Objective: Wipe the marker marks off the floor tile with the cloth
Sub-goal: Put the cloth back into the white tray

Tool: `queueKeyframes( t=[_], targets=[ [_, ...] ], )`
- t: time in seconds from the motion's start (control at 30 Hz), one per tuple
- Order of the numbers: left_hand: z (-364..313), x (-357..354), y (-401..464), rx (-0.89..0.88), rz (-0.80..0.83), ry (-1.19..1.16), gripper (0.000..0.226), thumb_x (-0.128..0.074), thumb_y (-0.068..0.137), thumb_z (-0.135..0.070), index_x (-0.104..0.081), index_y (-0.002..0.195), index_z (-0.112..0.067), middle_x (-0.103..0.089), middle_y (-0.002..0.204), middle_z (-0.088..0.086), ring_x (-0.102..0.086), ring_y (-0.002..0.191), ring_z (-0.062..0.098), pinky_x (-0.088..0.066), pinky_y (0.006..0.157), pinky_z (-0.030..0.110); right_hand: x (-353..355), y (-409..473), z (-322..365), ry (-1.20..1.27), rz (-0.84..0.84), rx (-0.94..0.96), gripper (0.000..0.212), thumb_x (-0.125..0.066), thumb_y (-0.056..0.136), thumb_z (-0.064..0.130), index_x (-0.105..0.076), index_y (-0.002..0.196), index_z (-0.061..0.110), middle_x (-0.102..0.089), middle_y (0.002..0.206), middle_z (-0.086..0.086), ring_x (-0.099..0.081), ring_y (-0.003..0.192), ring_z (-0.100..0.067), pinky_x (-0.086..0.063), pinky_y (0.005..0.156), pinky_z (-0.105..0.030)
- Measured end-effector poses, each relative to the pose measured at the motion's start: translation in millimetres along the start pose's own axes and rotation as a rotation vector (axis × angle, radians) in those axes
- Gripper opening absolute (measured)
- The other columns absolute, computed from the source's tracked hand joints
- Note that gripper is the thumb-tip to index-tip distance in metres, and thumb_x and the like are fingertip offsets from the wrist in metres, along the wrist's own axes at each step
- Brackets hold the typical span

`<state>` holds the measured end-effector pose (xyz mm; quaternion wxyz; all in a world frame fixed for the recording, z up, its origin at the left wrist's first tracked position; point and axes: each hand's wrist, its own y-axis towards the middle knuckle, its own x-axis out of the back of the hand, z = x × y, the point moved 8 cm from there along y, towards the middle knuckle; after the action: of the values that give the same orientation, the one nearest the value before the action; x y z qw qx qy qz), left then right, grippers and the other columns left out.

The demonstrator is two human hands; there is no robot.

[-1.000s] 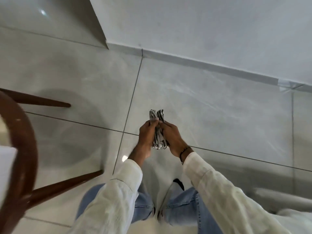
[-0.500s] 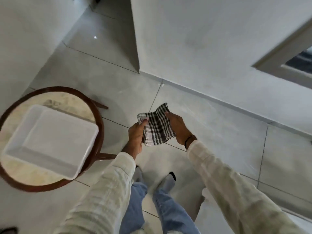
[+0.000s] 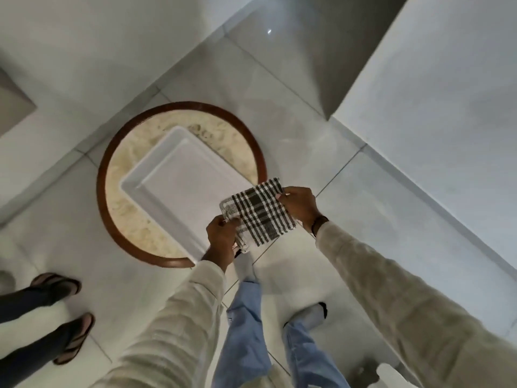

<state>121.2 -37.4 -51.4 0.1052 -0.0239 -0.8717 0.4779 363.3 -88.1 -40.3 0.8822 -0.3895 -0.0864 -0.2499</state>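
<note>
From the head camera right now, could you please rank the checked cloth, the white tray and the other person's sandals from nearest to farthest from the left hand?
1. Checked cloth: gripped by the left hand, at its right.
2. White tray: on the round table, just beyond the hand.
3. Sandals: on the floor, far left.

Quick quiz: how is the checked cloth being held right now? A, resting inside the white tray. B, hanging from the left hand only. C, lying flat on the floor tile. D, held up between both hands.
D: the checked cloth is pinched at one side by the left hand and at the other by the right hand, up off the floor, beside the white tray.
</note>
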Motion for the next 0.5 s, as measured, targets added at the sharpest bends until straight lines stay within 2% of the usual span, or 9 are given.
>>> queueKeyframes(
  t=[0.07, 0.13, 0.3, 0.43, 0.5],
  targets=[
    [-3.3, 25.2, 29.5, 0.028, -0.056, -0.048, 0.038, -0.070, 0.093, 0.002, -0.067, 0.131, 0.005, -0.075, 0.125, 0.026, -0.075, 0.108, 0.044, -0.065, 0.093, 0.054, -39.8, 22.8, 17.0, -0.082, 0.049, 0.021, 0.019, -0.075, 0.093, 0.022, -0.081, 0.105, 0.009, -0.083, 0.104, -0.017, -0.078, 0.102, -0.033, -0.061, 0.099, -0.049],
    [-3.5, 44.7, 57.8, 0.052, -0.105, -0.074, 0.038, -0.070, 0.093, 0.002, -0.068, 0.130, 0.003, -0.074, 0.131, 0.028, -0.073, 0.120, 0.047, -0.061, 0.105, 0.059, -74.7, 44.0, 32.0, -0.174, 0.083, 0.057, 0.020, -0.075, 0.093, 0.021, -0.081, 0.110, 0.012, -0.082, 0.110, -0.016, -0.076, 0.107, -0.034, -0.060, 0.101, -0.049],
    [10.8, 75.4, 113.4, 0.117, -0.157, -0.039, 0.034, -0.072, 0.094, -0.004, -0.069, 0.127, -0.009, -0.076, 0.131, 0.021, -0.073, 0.119, 0.044, -0.059, 0.109, 0.060, -140.3, 84.6, 45.4, -0.304, 0.132, 0.149, 0.026, -0.077, 0.091, 0.008, -0.079, 0.117, 0.007, -0.081, 0.107, -0.021, -0.078, 0.100, -0.038, -0.063, 0.095, -0.049],
    [21.2, 86.6, 139.5, 0.135, -0.192, 0.012, 0.043, -0.073, 0.094, -0.005, -0.066, 0.136, -0.004, -0.074, 0.136, 0.021, -0.072, 0.124, 0.043, -0.058, 0.112, 0.057, -172.1, 100.3, 45.7, -0.372, 0.116, 0.231, 0.027, -0.074, 0.088, 0.003, -0.082, 0.113, 0.009, -0.083, 0.111, -0.014, -0.078, 0.106, -0.030, -0.060, 0.103, -0.044],
    [23.4, 88.3, 145.4, 0.137, -0.199, 0.073, 0.045, -0.074, 0.095, -0.009, -0.064, 0.139, -0.005, -0.073, 0.138, 0.021, -0.071, 0.126, 0.042, -0.058, 0.112, 0.054, -177.7, 103.6, 41.9, -0.372, 0.095, 0.226, 0.030, -0.070, 0.087, 0.000, -0.082, 0.113, 0.010, -0.083, 0.110, -0.013, -0.078, 0.104, -0.030, -0.061, 0.102, -0.042]
  ],
)
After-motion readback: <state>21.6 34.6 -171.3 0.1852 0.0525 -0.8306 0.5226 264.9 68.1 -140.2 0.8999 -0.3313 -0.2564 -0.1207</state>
